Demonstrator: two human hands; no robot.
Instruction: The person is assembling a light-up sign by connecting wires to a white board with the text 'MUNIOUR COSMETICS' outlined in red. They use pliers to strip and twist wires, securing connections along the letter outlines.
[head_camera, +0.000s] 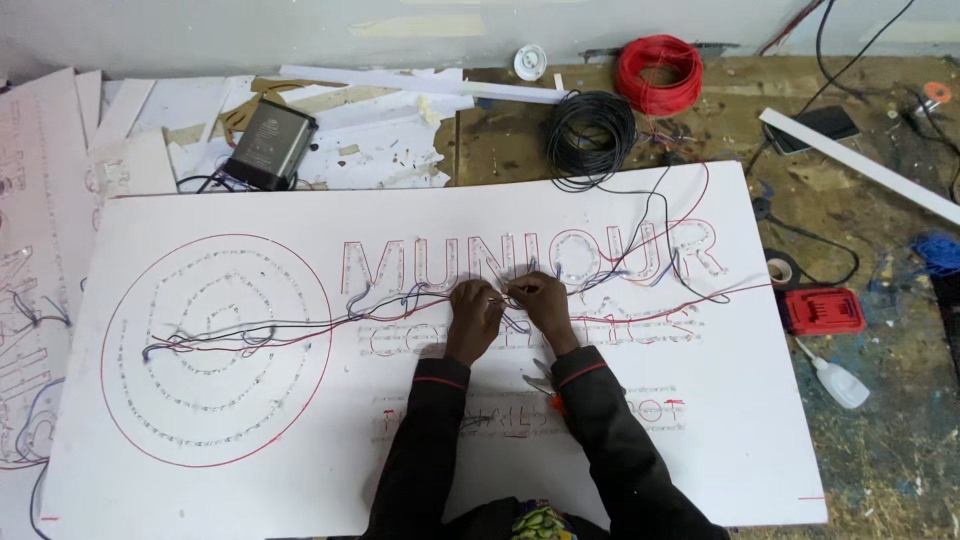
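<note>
Dark sleeves with thin red cuff lines run up from the bottom edge to my two hands, which meet over the middle of the large white sign board (700, 420) lying on the tabletop (880, 450). My left hand (472, 312) and right hand (541, 302) each have their grip pinched on the ends of the thin red, blue and black wires (300, 325), fingertips nearly touching at one joint. Those wires look slack and tangled, trailing left over the red-outlined circle of dotted light rows (215, 350) and right across the outlined letters toward the black wire coil (590, 132) and red wire coil (657, 72) at the far edge. I judge the risk is tugging: a hard pull could drag a lead loose from the board, or snag neighbouring strands. Small metal cutters with an orange handle (543, 385) lie under my right forearm, where a sleeve could knock them.
</note>
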